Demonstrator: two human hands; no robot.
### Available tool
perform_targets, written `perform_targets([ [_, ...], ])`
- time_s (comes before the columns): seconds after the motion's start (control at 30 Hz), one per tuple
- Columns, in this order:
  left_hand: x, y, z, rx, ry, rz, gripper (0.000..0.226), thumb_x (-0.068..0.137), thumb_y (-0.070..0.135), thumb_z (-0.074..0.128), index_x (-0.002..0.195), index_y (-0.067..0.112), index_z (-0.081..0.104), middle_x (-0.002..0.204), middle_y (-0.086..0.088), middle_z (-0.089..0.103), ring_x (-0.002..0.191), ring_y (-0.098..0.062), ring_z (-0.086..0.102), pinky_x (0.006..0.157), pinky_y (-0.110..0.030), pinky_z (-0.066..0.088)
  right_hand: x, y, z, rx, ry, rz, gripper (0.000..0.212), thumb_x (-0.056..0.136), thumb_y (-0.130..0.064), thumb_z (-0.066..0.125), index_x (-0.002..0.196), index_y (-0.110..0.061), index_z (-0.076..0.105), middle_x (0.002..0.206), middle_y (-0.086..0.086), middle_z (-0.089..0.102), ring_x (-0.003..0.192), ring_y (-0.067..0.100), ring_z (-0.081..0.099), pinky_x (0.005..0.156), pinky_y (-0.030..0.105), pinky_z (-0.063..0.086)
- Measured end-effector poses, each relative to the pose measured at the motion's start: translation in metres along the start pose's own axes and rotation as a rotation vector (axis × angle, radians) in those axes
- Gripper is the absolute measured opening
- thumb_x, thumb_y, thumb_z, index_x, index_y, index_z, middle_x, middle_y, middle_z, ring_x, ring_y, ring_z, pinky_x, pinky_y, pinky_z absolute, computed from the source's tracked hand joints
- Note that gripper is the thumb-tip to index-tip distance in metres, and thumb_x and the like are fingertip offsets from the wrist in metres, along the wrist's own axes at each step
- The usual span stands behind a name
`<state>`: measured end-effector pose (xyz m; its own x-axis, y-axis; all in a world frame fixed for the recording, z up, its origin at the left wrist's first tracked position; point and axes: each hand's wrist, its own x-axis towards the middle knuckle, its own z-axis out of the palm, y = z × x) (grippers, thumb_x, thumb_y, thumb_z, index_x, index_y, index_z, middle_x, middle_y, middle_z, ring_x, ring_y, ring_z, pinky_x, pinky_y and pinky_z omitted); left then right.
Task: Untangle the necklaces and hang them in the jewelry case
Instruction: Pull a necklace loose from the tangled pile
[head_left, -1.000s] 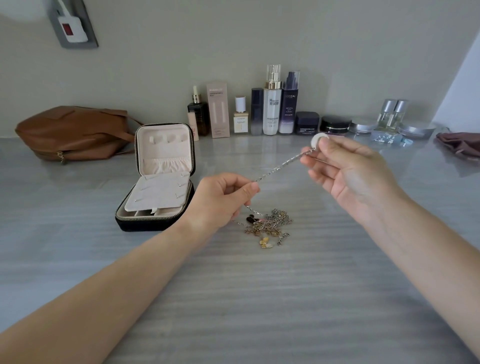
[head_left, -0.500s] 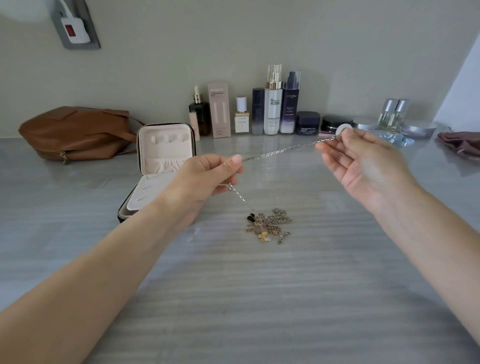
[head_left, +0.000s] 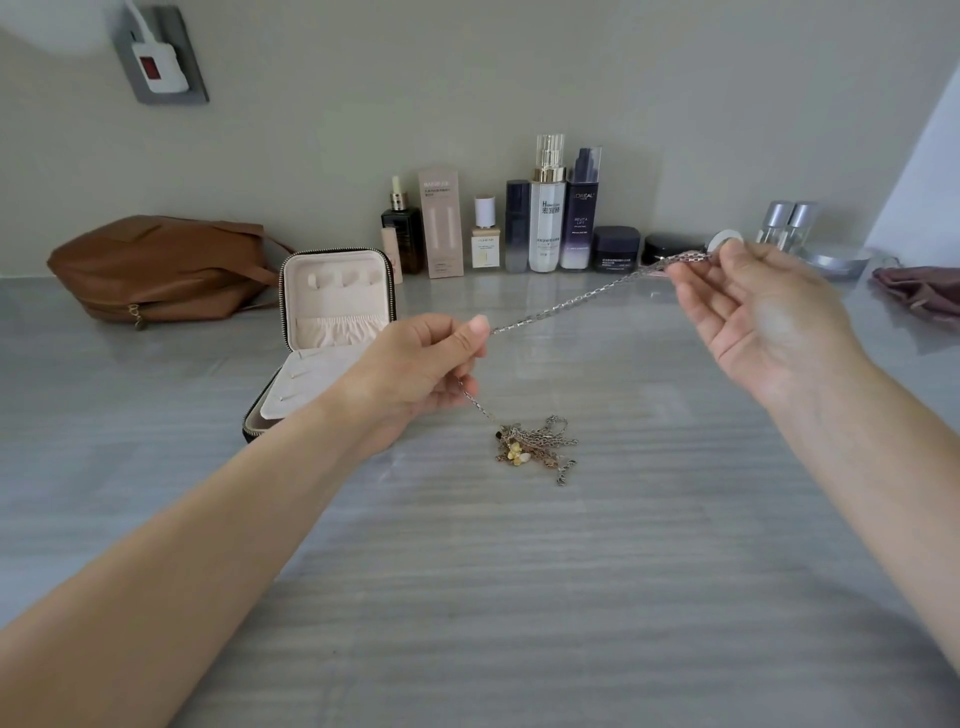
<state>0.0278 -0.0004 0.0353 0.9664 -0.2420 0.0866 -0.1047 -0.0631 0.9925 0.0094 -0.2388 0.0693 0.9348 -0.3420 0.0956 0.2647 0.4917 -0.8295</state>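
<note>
With your left hand (head_left: 415, 364) and right hand (head_left: 763, 306) both pinching fingers on the chain (head_left: 566, 306) stretched taut above the surface (head_left: 519, 597), pulling harder could cinch the tangle (head_left: 535, 447) lying right of the open jewelry case (head_left: 332, 332).

A silver metal chain (head_left: 571, 303) with small shiny links runs between my fingers (head_left: 470, 332). The tangled necklaces (head_left: 535, 448) below mix bright silver and gold metal. The worktop (head_left: 519, 597) looks like smooth grey stone with fine streaks and a soft sheen. The jewelry case (head_left: 332, 332) has a matt cream suede-like lining and a metal zip edge. The brown bag (head_left: 156, 267) looks like smooth leather. The bottles (head_left: 545, 208) look glossy, of glass or plastic.
</note>
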Motion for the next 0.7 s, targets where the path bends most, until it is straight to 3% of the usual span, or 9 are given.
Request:
perform_targets([
  [0.1, -0.003, 0.007, 0.002, -0.115, -0.028, -0.011, 0.022, 0.09, 0.026, 0.051, 0.071, 0.014, 0.053, 0.06, 0.003, 0.046, 0.047, -0.009, 0.053, 0.063, -0.033, 0.056, 0.0, 0.002, -0.001, -0.019, -0.006, -0.008, 0.019, 0.094, -0.011, 0.047, 0.075, -0.011, 0.052, 0.051, -0.003, 0.067, 0.064, 0.012, 0.071, 0.058, 0.017, 0.054],
  [0.3, -0.006, 0.027, 0.009, -0.124, -0.062, 0.033, 0.018, 0.09, 0.023, 0.052, 0.074, 0.015, 0.054, 0.066, 0.001, 0.053, 0.051, -0.01, 0.058, 0.062, -0.034, 0.057, -0.002, 0.009, -0.002, -0.124, -0.035, -0.012, 0.015, 0.093, -0.013, 0.049, 0.08, -0.011, 0.056, 0.068, 0.005, 0.066, 0.064, 0.014, 0.071, 0.058, 0.019, 0.055],
  [0.43, -0.001, 0.048, 0.01, -0.095, -0.03, 0.081, 0.02, 0.089, 0.026, 0.054, 0.07, 0.018, 0.056, 0.066, 0.003, 0.055, 0.052, -0.009, 0.059, 0.059, -0.034, 0.056, -0.002, 0.011, -0.004, -0.149, -0.048, 0.005, 0.018, 0.093, -0.012, 0.048, 0.078, -0.012, 0.056, 0.057, 0.0, 0.068, 0.061, 0.013, 0.071, 0.057, 0.02, 0.056],
  [0.57, 0.001, 0.068, 0.013, -0.123, -0.01, 0.12, 0.023, 0.09, 0.028, 0.054, 0.069, 0.02, 0.056, 0.069, 0.004, 0.056, 0.054, -0.009, 0.06, 0.061, -0.035, 0.056, -0.002, 0.011, -0.005, -0.152, -0.042, 0.002, 0.019, 0.093, -0.012, 0.048, 0.076, -0.013, 0.056, 0.075, 0.007, 0.061, 0.062, 0.014, 0.071, 0.058, 0.02, 0.056],
  [0.7, 0.003, 0.079, 0.018, -0.137, 0.003, 0.143, 0.019, 0.088, 0.027, 0.056, 0.071, 0.019, 0.056, 0.067, 0.004, 0.055, 0.053, -0.009, 0.056, 0.061, -0.035, 0.056, -0.003, 0.009, -0.004, -0.107, -0.039, 0.008, 0.018, 0.093, -0.011, 0.049, 0.077, -0.014, 0.056, 0.059, 0.001, 0.068, 0.06, 0.015, 0.071, 0.055, 0.021, 0.056],
])
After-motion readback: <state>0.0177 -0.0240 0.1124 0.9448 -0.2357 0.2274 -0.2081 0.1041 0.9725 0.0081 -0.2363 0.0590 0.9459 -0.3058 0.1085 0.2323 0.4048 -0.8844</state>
